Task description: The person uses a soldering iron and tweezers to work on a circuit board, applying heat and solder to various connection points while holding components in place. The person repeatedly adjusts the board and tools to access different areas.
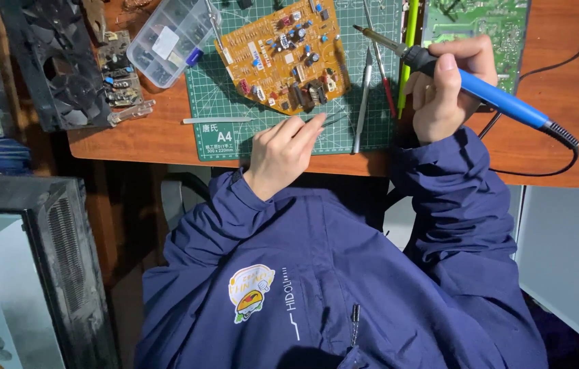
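Taking the green cutting mat [235, 102] as the landmark: off its left edge sit a black fan [57, 68] and a clear plastic parts box [170, 37]. On the mat lies an orange-tan circuit board [283, 58], tilted, components up. Just below it the left hand [279, 154] pinches thin metal tweezers [334, 119], fingertips together, tips near the board's lower edge. At the mat's right edge the right hand [443, 85] is clamped round a blue-handled soldering iron [460, 78], its tip held clear, apparently for safety.
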